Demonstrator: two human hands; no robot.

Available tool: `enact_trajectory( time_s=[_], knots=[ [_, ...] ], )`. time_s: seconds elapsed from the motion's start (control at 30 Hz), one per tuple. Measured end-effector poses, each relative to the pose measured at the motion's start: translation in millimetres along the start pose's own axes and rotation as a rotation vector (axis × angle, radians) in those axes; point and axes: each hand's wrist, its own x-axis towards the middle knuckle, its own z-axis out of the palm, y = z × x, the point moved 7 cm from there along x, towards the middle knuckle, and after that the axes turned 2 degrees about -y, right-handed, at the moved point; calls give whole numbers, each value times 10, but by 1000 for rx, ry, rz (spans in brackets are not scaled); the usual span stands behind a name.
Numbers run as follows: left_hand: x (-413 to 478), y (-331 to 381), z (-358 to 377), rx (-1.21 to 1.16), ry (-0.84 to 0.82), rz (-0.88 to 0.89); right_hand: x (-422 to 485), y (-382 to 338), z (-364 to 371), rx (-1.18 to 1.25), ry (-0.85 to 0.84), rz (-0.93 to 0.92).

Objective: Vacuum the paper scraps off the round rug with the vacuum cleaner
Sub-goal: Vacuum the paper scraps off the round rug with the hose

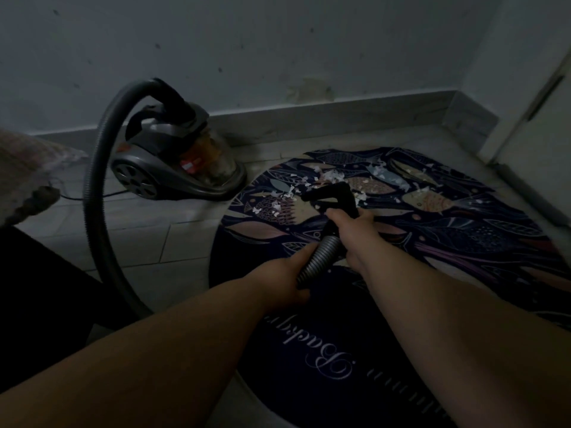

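While the ribbed hose [321,257] is clasped by the left grip [278,273] and the stiff black handle [335,196] by the right grip [355,230], feather-light paper scraps [290,193] are scattered over the far half of the round rug [463,242]; the bendy hose is probably best steered from the handle.

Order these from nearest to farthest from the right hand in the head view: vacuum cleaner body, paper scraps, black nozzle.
1. The black nozzle: gripped by the right hand.
2. The paper scraps: on the rug, just beyond the nozzle.
3. The vacuum cleaner body: off the rug, far left by the wall.
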Motion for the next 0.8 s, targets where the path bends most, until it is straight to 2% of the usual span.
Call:
enact_trajectory(
  time_s=[0.2, 0.43, 0.57, 0.8],
  knots=[
    [-433, 249, -321, 25, 113, 165, -612, -456, -156, 42, 31, -77],
    [-1204, 297, -550, -36, 233, 250, -1479, -713, 47, 120, 78, -149],
    [-1573, 218, -676, -63, 274, 226, -1804, -719, 198, 174, 78, -157],
    [-1547, 305, -578, 22, 210, 102, -1653, -464, 61, 252, 34, -83]
  ],
)
